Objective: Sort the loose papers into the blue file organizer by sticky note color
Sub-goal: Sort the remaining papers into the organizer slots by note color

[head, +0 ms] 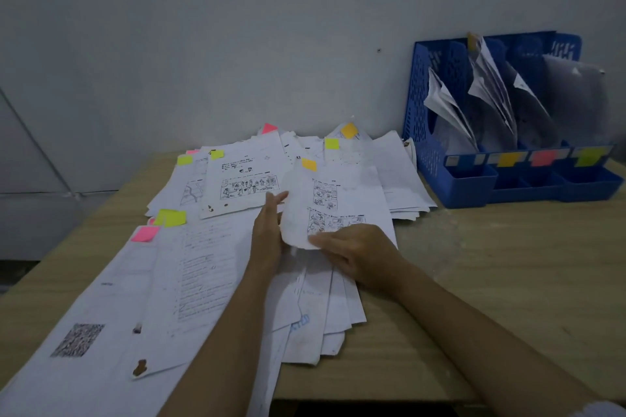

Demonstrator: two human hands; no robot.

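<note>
A heap of loose white papers (189, 267) covers the left and middle of the wooden desk, with yellow, pink and orange sticky notes on them. Both hands hold one sheet with comic drawings (325, 200) that carries an orange sticky note (309, 164) at its top left corner. My left hand (269, 230) grips the sheet's curled left edge. My right hand (355, 252) pinches its bottom edge. The blue file organizer (471, 186) stands at the back right against the wall. Its slots hold papers, and its front bears orange (509, 158), pink (543, 157) and yellow-green (587, 156) labels.
The wooden desk (491, 264) shows bare wood to the right of the heap and in front of the organizer. A grey wall rises behind. The desk's front edge runs along the bottom of the view, and its left edge drops off beside the papers.
</note>
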